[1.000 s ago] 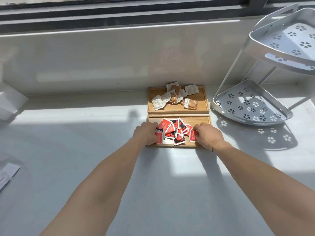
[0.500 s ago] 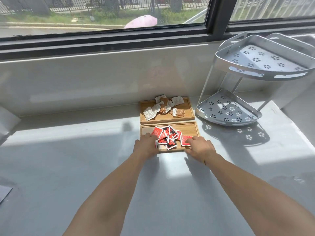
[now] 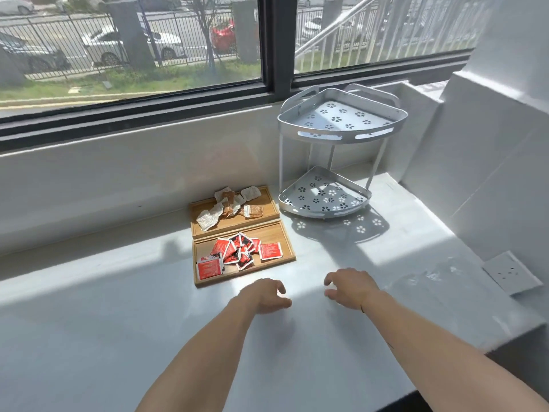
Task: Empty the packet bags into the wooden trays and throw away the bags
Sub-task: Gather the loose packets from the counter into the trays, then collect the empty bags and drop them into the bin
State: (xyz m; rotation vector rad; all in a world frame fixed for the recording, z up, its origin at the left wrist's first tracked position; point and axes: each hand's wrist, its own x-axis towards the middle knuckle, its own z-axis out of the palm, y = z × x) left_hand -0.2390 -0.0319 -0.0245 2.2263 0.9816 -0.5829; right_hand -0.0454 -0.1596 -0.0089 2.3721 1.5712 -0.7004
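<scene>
Left hand [image 3: 264, 295]: empty, fingers loosely curled, just above the counter below the near tray
Right hand [image 3: 350, 288]: empty too, fingers spread and slack, right of the left one
Near tray [image 3: 285, 233]: centre of frame, heaped with red packets [image 3: 234, 252], one lying apart at its right end
Far tray [image 3: 267, 217]: touching the near tray's upper edge, holding brown and white packets [image 3: 228, 203]
Bags: none visible anywhere in frame
Step in hand: probably finding the emptied bags to bin; best to look around first
Edges: wire rack [image 3: 326, 191] close right of the trays
Open room: bare counter [image 3: 104, 322] across lower left
</scene>
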